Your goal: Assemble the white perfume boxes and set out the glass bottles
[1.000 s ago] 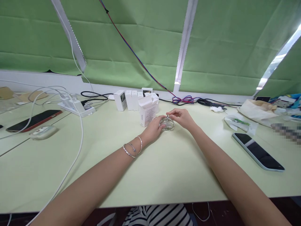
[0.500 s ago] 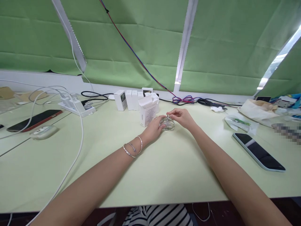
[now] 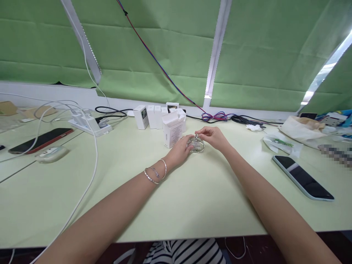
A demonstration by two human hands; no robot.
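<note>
On the pale table stands a small clear glass bottle (image 3: 198, 146), rounded in outline like a perfume bottle. My left hand (image 3: 180, 149) is wrapped round its left side, steadying it against the tabletop. Above, the fingertips of my right hand (image 3: 211, 136) pinch the small stopper-like top (image 3: 196, 136) at the bottle's neck. Whether that top is joined to the neck is too small to tell. Just behind my left hand is an opened white carton (image 3: 172, 132) with its flaps up.
Several small white boxes (image 3: 154, 116) are lined up behind the carton. At left lie a power strip (image 3: 88, 124), a computer mouse (image 3: 51, 154), a red-edged phone (image 3: 41, 140) and a loose white cable (image 3: 95, 165). Another phone (image 3: 302, 177) and a cream pouch (image 3: 301, 129) lie at right.
</note>
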